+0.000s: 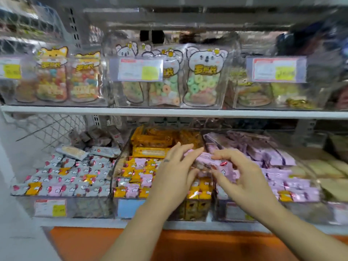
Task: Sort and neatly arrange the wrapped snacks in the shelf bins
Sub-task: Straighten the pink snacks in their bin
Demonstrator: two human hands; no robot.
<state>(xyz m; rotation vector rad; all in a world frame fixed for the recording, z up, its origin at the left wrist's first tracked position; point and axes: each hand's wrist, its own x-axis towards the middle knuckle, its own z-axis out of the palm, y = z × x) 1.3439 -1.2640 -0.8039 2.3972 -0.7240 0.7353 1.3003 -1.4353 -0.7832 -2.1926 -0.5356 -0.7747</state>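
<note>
White boards and clear bins of a shop shelf filled the view, and up at twelve o'clock stood the gummy pouches behind a price tag. Down on the lower board sat three bins in a row: the left bin at eight o'clock held grey-wrapped snacks, the middle bin held a jumble of yellow snacks and pink ones, and the right bin at four o'clock held purple packs. And both hands met dead centre, over the divide between middle and right bins! The left hand stretched its fingers over one end of a pink snack, thumb tucked beneath, pinching it. The right hand curled its fingers over the other end, thumb below (a firm hold, by the look).
</note>
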